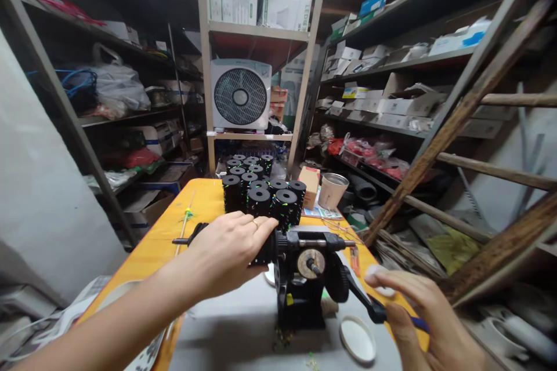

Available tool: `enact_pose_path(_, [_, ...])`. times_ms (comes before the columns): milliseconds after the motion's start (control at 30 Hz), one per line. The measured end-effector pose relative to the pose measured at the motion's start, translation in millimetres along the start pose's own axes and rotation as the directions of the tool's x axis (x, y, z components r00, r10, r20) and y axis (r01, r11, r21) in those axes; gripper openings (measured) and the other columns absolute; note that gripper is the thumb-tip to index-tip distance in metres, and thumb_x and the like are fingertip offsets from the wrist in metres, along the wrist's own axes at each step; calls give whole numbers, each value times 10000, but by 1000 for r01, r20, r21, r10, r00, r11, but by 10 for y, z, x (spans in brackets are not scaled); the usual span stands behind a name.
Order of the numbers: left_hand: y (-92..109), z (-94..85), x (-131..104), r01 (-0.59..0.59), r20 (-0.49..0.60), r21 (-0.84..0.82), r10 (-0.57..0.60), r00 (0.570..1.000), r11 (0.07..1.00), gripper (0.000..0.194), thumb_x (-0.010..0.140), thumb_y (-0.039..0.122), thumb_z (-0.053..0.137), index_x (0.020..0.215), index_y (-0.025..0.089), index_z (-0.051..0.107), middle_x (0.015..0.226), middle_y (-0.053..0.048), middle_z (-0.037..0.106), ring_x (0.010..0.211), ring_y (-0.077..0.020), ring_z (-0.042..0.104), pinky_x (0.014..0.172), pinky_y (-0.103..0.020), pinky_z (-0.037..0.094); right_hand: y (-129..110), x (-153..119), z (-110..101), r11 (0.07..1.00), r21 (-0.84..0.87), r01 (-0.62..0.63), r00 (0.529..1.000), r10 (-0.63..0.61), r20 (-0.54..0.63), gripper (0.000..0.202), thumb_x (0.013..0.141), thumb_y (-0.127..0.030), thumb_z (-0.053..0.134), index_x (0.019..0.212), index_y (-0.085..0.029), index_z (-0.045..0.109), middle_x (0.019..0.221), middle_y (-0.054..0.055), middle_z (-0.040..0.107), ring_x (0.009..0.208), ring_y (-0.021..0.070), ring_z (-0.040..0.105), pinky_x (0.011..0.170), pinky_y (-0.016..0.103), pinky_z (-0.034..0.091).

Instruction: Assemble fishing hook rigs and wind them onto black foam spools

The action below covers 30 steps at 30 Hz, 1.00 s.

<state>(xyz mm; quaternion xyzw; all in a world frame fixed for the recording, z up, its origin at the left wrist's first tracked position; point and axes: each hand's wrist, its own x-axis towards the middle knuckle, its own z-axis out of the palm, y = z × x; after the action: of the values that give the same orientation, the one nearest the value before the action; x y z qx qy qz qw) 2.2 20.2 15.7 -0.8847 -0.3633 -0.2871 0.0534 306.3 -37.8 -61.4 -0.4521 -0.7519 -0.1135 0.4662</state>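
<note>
A black hand-cranked winding machine (pixel 300 284) stands on the table, with a round dial on its front. My left hand (pixel 237 240) lies over a black cylinder (pixel 261 258) on the machine's shaft, fingers curled around it; the palm hides most of the cylinder. On the right, the crank arm (pixel 361 295) slants down to a blue handle (pixel 420 324). My right hand (pixel 424 313) is loosely closed around that handle, thumb below and index finger above; something white covers a fingertip. Beneath the crank, a round white lid (pixel 357 339) rests on the grey sheet.
Several black cylinders (pixel 259 194) with green and yellow bits stand behind the machine. Beside them are a cardboard box (pixel 310 185) and a beige bucket (pixel 333 191). A thin stick (pixel 186 220) lies at left, near a white tray (pixel 124 295). A wooden ladder (pixel 461 122) leans at right.
</note>
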Motion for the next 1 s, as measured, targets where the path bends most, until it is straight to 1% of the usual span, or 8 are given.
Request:
enact_pose_path(167, [-2,-31,-18,-29,19,16,29,999,999,464,742,294,809,1191,221,720,1065,-156,783,887,-365,742,797,-414,519,-441,403,240,965,91,247,967,-252,41,309,957,-129,525,1250,-224,543,1064,97,703,1031,283,634,894,454,528])
enact_pose_path(333, [72,-43,-55,-63,117,154,45,992,986,582,861,287,705,1377,59,562,1277,-248,691,1057,-415,683,923,-532,483,-677,619,377,961,153,232,967,-244,71,303,975,-98,526,1264,-188,538,1143,120,667,1080,264,603,972,478,492])
enact_pose_path(433, [103,-30,-83,-63,141,263,27,990,963,659,884,342,692,1396,-27,505,1309,-295,650,1073,-456,653,897,-573,489,-674,397,308,976,160,145,975,-169,145,266,982,-87,512,1226,-191,541,1126,108,656,1062,230,616,944,403,519])
enact_pose_path(533, [109,-3,-76,-85,152,320,37,988,944,524,942,338,600,1334,-8,564,1273,-261,677,994,-435,671,805,-545,525,-613,-32,225,992,126,1,936,-45,348,163,969,-97,532,1064,-212,596,958,57,667,850,194,658,726,309,568])
enact_pose_path(667, [126,41,-50,-95,139,378,45,989,921,500,943,346,583,1317,15,582,1212,-220,712,922,-410,683,757,-535,536,-487,-528,303,991,-4,-131,870,117,478,159,935,-88,559,965,-193,674,886,73,670,823,260,675,692,395,589])
enact_pose_path(833, [140,-53,-190,-69,-60,307,91,994,949,723,829,434,740,1387,15,549,1254,-221,705,1116,-411,653,925,-525,518,-421,-681,546,975,-60,-213,854,216,473,127,924,-114,616,919,-176,726,878,91,674,842,290,685,710,437,594])
enact_pose_path(900, [89,-154,-319,-26,-224,174,65,972,984,624,858,415,713,1345,43,598,1247,-208,707,1160,-387,635,1002,-520,476,-430,-686,594,972,-50,-230,859,227,458,124,913,-105,631,879,-176,727,841,79,666,815,278,684,698,422,592])
enact_pose_path(1000, [-86,-252,-518,156,-510,-147,-210,834,977,386,915,332,672,1250,139,675,1191,-129,721,1132,-295,647,1047,-460,442,-456,-710,622,972,-27,-233,876,222,429,137,905,-84,619,839,-172,700,807,71,649,780,271,674,674,412,581])
